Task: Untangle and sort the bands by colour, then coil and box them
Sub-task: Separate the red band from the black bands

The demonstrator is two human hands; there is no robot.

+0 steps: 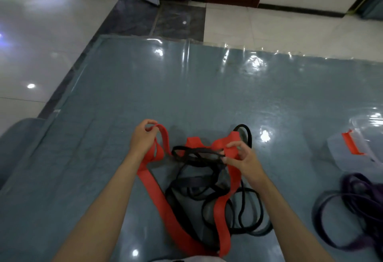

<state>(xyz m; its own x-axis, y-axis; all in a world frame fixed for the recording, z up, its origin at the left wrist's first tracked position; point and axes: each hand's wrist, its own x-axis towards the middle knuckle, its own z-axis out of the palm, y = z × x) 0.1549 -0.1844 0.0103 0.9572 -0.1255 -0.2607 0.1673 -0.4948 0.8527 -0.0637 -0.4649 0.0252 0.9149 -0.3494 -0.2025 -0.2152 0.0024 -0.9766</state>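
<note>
Red band still knotted up with the black ones

Left hand (143, 137) and right hand (241, 159) each pinched the red band (157, 197), black bands (199, 187) tangled through it; purple bands (356, 197) lay well right.

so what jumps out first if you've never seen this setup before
The wide red band stands out most, stretched between the left hand and right hand at centre, both gripping it. Thin black bands lie knotted through it on the grey-blue mat. At the right edge, a purple band pile lies beside a clear box with a red clip.
</note>
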